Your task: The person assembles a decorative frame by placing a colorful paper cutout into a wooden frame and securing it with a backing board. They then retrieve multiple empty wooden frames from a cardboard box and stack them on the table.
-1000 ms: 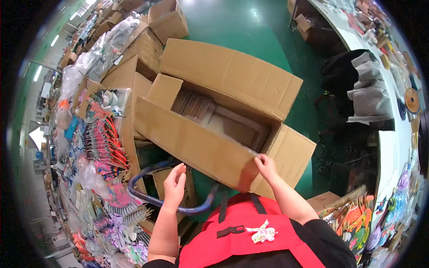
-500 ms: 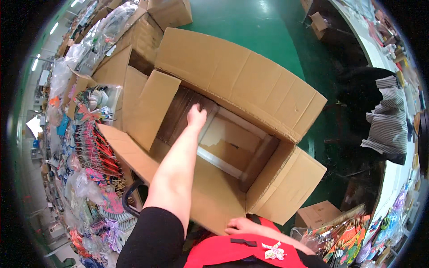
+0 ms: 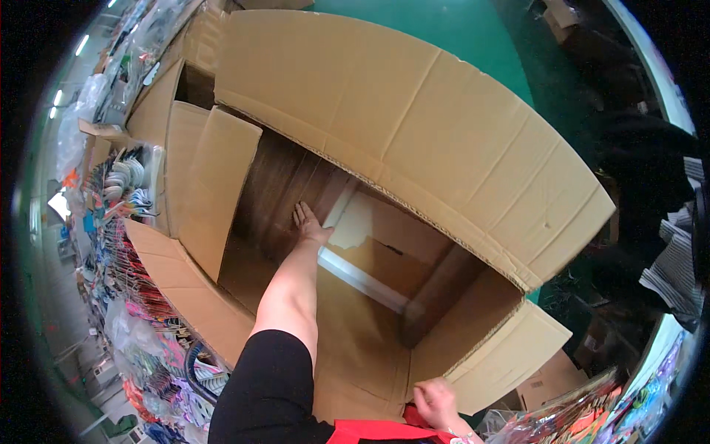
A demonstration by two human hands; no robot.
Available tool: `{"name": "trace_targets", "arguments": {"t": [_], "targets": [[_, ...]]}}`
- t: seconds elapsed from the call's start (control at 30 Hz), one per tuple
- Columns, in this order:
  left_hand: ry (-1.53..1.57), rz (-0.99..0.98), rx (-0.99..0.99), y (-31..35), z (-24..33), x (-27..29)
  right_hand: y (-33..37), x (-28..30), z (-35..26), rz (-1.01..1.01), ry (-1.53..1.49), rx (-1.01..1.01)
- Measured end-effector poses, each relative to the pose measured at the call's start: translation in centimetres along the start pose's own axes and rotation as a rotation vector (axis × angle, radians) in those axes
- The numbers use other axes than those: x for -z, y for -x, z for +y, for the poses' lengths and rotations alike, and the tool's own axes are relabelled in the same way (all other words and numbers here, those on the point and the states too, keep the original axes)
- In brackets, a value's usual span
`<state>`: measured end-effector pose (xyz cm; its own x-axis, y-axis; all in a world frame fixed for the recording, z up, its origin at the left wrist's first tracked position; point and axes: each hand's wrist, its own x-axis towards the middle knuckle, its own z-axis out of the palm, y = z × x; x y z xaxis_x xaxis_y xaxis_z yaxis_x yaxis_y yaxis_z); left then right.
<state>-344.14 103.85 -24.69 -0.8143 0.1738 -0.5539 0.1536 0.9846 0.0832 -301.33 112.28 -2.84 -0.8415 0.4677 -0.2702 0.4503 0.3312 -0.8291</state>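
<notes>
A large brown cardboard carton [image 3: 473, 296] stands before me with its flaps spread outward. My left hand [image 3: 312, 226] reaches deep inside, fingers stretched out and apart, held near or against the darker inner cardboard; contact is hard to judge. Beside that hand, strips of whitish tape [image 3: 362, 280] run along the carton's bottom, around a lighter, torn-looking patch [image 3: 392, 233]. My right hand [image 3: 436, 405] is by the near right corner, close to my red apron [image 3: 384, 431]. Its fingers are curled closed, and whatever lies inside them, if anything, is hidden.
More cartons [image 3: 157, 111] adjoin at the left. Heaps of colourful goods in clear plastic [image 3: 140, 333] lie at the far left, and others [image 3: 577, 418] at the lower right. Striped grey cloth [image 3: 677, 259] hangs at the right edge. Green floor [image 3: 444, 29] shows beyond the carton.
My view has come closer to the carton. My left hand has gone deeper, its curled fingers now spread. My right hand has shifted right along the near side and curled up.
</notes>
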Motion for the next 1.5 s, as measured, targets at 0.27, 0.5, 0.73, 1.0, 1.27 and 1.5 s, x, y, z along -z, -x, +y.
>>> {"name": "trace_targets", "arguments": {"t": [0.27, 0.5, 0.73, 1.0, 1.27, 1.5], "targets": [[-0.208, 0.219, 0.024, 0.9, 0.7, -3.9, -1.9, -0.3, 2.8, 0.042, 0.184, -0.001], [-0.117, 0.266, 0.066, -0.8, 1.1, -0.8, -1.3, -1.2, 3.1, 0.047, 0.271, 0.035], [-0.081, 0.247, -0.052, -0.3, 0.7, -2.2, -1.1, -1.2, 3.1, -0.006, 0.31, 0.055], [-0.213, 0.118, -0.034, 2.3, 2.9, -1.2, -2.0, -0.6, 1.6, -0.001, 0.17, -0.129], [-0.342, -0.041, -0.326, 8.5, 5.4, -2.4, -8.3, -2.9, 3.7, 0.415, -0.747, -0.858], [-0.383, -0.192, -0.421, 10.6, 7.3, -6.1, -15.9, -8.1, 10.8, 0.309, -0.446, -1.42]]}}
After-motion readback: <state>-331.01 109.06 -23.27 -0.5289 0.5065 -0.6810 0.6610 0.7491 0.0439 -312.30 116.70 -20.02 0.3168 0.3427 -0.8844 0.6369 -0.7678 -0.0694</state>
